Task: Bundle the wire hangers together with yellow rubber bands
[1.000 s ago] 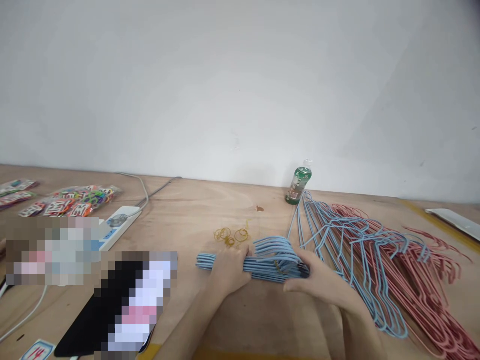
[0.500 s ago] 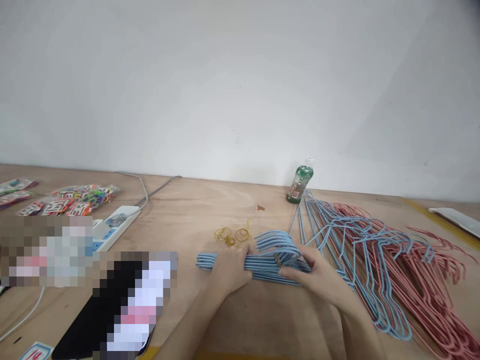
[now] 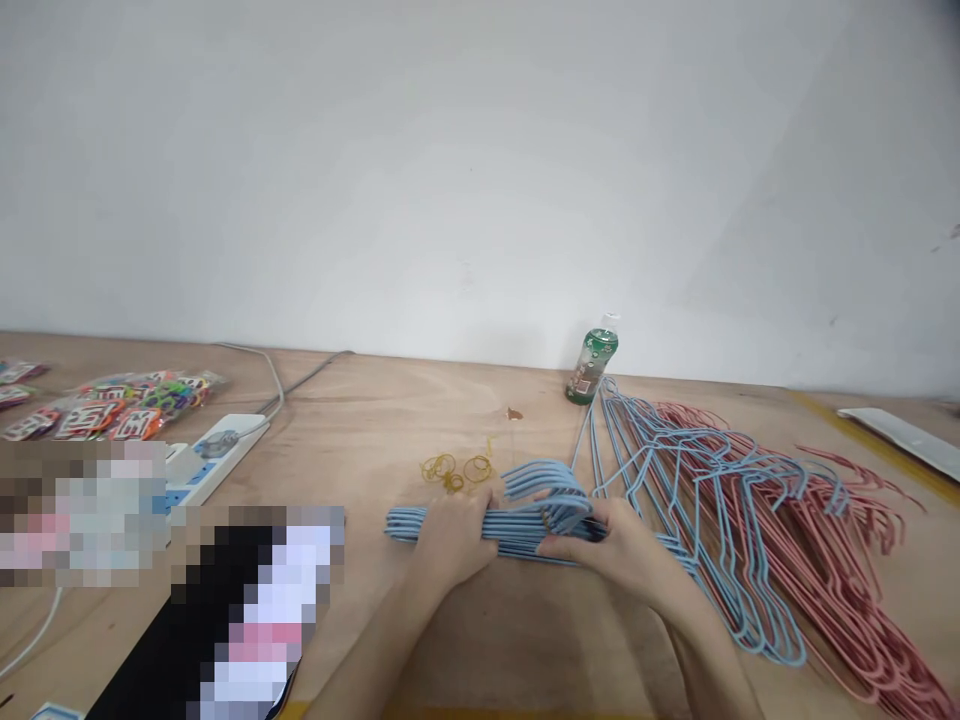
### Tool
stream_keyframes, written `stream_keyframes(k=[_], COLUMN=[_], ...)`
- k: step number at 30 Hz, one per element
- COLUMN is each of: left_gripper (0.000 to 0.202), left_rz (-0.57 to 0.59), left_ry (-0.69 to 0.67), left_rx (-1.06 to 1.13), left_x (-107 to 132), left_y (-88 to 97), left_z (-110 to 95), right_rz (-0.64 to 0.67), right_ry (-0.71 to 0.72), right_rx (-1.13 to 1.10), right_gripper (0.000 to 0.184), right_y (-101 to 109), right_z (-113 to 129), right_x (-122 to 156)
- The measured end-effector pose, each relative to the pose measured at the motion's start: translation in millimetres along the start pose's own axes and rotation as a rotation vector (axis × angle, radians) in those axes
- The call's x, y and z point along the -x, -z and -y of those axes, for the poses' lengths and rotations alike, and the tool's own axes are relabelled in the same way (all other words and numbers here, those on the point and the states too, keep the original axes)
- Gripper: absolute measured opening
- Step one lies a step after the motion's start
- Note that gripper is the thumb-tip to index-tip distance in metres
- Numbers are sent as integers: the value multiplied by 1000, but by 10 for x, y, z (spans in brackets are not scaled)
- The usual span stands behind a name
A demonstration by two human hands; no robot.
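Blue hanger bundle (image 3: 517, 524) within left fingers (image 3: 481, 510) and right fingers (image 3: 568, 548), both curled closed around it

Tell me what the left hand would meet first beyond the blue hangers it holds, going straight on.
Probably the yellow loops, lying just beyond the held blue hangers, though the depth along that line is unclear.

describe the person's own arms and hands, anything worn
The left hand and right hand are bare, without gloves. The forearms show no sleeves, watch or bracelet as far as the picture reaches. No ring or marking can be made out, though parts are hidden.
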State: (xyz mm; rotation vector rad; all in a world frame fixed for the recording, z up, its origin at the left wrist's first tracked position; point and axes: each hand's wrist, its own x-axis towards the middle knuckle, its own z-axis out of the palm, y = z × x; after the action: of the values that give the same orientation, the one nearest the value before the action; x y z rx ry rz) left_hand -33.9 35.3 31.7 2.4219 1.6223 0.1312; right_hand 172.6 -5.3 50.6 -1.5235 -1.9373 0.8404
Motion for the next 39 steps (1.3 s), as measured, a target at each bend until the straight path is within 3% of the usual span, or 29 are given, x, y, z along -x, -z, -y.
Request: stream_keyframes(k=[3,5,7,10,12,16,21,24,28,31,34,37,39], left_gripper=[29,29,29,27,28,29,27,26,28,33,32,32,34], left_rz=[-4,-3,-4,-8,-10,-21,-27,-33,-35,-39,-54,-86,-131], left_ry=[6,14,21,21,15,6,2,-3,-13,-19,-16,2,26], left_rx=[4,6,5,-4,-8,-4,9,13,19,34,57,80,102], left_x=[0,5,9,11,10,1,-10,-6,6,10,14,27,44], left_y=[9,12,14,9,0,-21,-23,-18,-22,-26,-27,-30,-41], left_z=[-10,-15,-16,-7,0,11,12,12,20,27,23,1,-13], right_rz=[-81,-34,29,-6,-46,28,-6,11,-14,14,-11,-178,-271], right_ry=[-16,29,103,142,144,119,74,139,174,122,26,-71,-141], right_rx=[236,226,102,-86,-151,-135,135,146,-36,-87,202,591,703], right_gripper=[15,16,37,69,67,32,10,14,52,40,15,15,15], right_y=[-75,-67,-3,143,220,217,40,25,83,54,-48,-137,-170], right_z=[-67,-71,-45,16,52,56,-50,-28,58,64,33,7,-9], right_x=[-36,-27,13,93,121,60,-80,-72,10,12,-37,-68,-64])
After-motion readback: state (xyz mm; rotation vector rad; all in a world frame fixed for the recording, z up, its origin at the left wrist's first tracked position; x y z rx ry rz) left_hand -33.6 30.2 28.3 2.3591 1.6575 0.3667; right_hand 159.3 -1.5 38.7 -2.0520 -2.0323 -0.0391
